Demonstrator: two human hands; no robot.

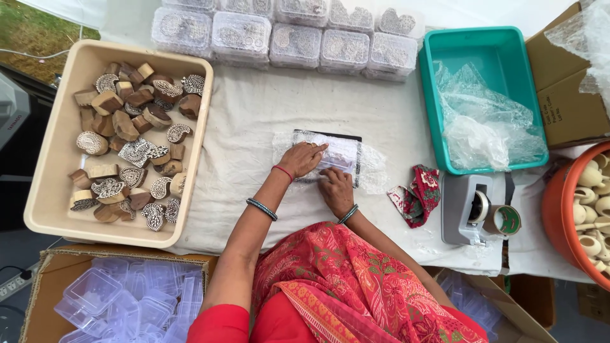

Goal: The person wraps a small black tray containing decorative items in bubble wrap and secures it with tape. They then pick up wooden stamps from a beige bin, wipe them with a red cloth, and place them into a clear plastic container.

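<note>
My left hand lies flat on a sheet of clear bubble wrap spread over a black-edged flat pad in the middle of the white cloth. My right hand rests just below it, fingers curled against the wrapped bundle at the pad's near edge. What sits inside the wrap is hidden by both hands. Bangles ring both wrists.
A beige tray of carved wooden stamp blocks sits at left. Clear lidded boxes line the far edge. A teal bin holds bubble wrap; a tape dispenser, red cloth, an orange tub and a carton of plastic boxes lie nearby.
</note>
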